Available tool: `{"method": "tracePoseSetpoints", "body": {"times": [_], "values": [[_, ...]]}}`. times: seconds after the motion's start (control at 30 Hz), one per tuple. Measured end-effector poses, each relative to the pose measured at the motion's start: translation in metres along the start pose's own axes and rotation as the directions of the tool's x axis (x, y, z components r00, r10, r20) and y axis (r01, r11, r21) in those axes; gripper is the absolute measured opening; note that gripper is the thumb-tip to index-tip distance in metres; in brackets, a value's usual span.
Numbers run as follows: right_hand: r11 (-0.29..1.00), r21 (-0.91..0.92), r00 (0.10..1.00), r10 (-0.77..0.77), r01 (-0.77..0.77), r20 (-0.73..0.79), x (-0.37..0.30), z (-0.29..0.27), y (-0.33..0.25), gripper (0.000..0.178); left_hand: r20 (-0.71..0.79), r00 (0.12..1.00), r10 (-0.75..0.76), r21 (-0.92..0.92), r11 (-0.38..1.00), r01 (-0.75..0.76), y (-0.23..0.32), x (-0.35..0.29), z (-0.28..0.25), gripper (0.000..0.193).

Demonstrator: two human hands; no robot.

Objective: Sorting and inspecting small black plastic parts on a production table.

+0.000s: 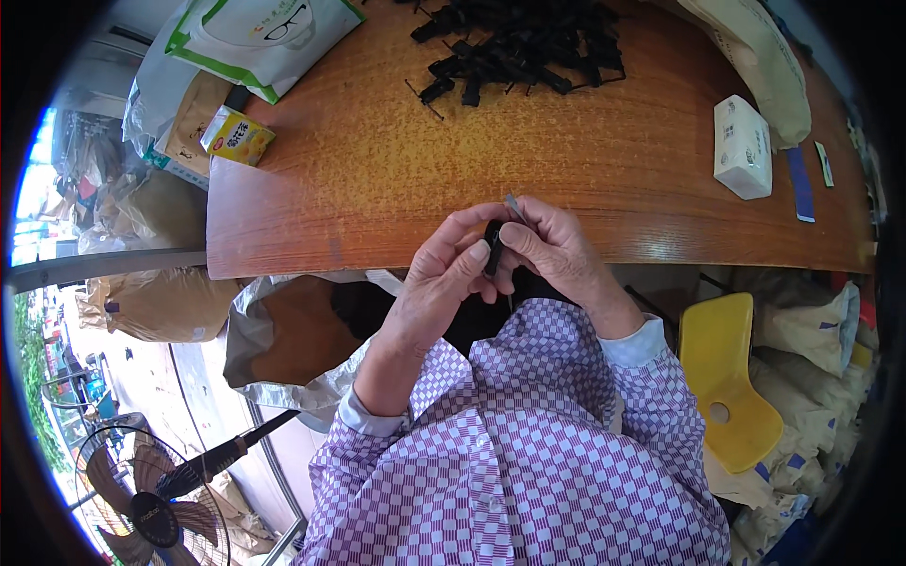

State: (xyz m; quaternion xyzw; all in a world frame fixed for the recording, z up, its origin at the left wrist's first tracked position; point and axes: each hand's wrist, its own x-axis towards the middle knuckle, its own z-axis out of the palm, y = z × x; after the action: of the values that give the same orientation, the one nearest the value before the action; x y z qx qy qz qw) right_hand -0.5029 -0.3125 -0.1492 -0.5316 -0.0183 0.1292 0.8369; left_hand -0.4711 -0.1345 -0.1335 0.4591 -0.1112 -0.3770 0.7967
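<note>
Just off the table's near edge, my two hands are close together in front of my body. Pinched between the thumb and fingers of my left hand (449, 253) is a small black plastic piece (493, 249). My right hand (557, 247) is closed too, its thumb pressing at the black piece's upper end. A thin grey metal strip, perhaps a blade (513, 205), sticks up between the right fingers; its lower part is hidden. A heap of black plastic pieces (519, 52) with thin stems lies on the far side of the table.
The brown wooden table (377, 179) bears a white-green bag (274, 38), a yellow drink carton (238, 137), a white tissue pack (743, 148) and a paper sack (769, 75). A yellow chair (727, 377) stands right, a fan (151, 509) lower left. An open sack (283, 330) is beside my left arm.
</note>
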Motion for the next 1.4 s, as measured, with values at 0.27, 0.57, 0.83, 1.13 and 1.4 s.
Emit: {"method": "tracePoseSetpoints", "body": {"times": [0.27, 0.57, 0.83, 1.13, 1.4], "values": [[0.99, -0.128, 0.968, -0.087, 0.058, -0.236, 0.007, 0.029, 0.013, 0.028, -0.097, 0.95, 0.298, 0.659, 0.734, -0.163, -0.004, -0.005, 0.001, 0.039], [0.987, -0.038, 0.972, 0.147, -0.156, -0.185, 0.011, 0.056, 0.013, 0.035, -0.187, 0.854, 0.486, 0.681, 0.691, -0.244, -0.011, -0.008, -0.019, 0.04], [0.987, -0.001, 0.972, 0.159, -0.162, -0.175, 0.028, 0.069, 0.02, 0.027, -0.192, 0.779, 0.596, 0.808, 0.546, -0.219, -0.003, -0.013, -0.027, 0.036], [0.874, -0.468, 0.946, 0.252, -0.132, 0.203, 0.08, 0.049, -0.004, 0.035, -0.316, 0.725, 0.611, 0.861, 0.506, -0.052, 0.014, -0.063, -0.058, 0.029], [-0.179, -0.98, 0.918, -0.396, -0.083, -0.006, 0.154, -0.016, -0.007, 0.024, -0.242, 0.817, 0.523, 0.883, -0.23, 0.408, 0.021, -0.143, -0.1, 0.037]]}}
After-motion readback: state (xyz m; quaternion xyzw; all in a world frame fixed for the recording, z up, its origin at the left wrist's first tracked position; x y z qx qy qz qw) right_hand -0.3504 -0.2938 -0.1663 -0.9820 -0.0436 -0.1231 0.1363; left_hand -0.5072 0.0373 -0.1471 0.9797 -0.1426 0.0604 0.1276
